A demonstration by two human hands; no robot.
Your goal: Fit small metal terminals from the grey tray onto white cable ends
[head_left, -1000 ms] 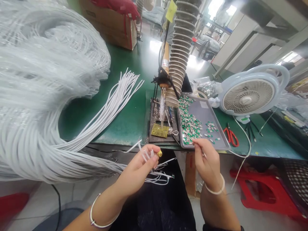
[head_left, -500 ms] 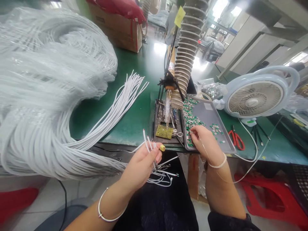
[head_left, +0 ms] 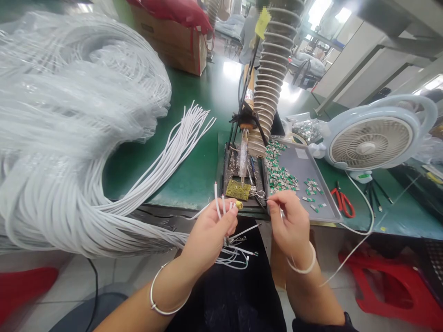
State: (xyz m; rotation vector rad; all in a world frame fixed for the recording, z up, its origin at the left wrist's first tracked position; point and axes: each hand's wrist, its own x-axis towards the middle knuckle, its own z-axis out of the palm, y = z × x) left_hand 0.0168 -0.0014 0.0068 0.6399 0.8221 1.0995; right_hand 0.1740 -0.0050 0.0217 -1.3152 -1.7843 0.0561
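Note:
My left hand (head_left: 211, 233) is closed around a few white cables (head_left: 217, 198), whose stripped ends stick up past the fingers. A small yellow piece (head_left: 238, 205) sits at its fingertips. My right hand (head_left: 290, 226) is in a pinch at the near left corner of the grey tray (head_left: 300, 168); whatever lies between its fingertips is too small to name. Small green and silver connectors (head_left: 279, 177) are scattered in that tray. Just beyond both hands, a soldering iron (head_left: 244, 147) points down at a yellow sponge (head_left: 237, 190) on a dark stand.
Bundled white cables (head_left: 79, 193), partly in clear plastic, fill the left side of the green bench (head_left: 194, 170). A ribbed duct (head_left: 272, 69) hangs over the iron. Right of the tray are red-handled cutters (head_left: 342, 203) and a fan (head_left: 370, 138). Finished-looking cable ends (head_left: 238, 260) lie over my lap.
My right hand has drawn back from among the connectors to the tray's near left corner, closer to my left hand. My left hand keeps its hold on the cables, shifted slightly right.

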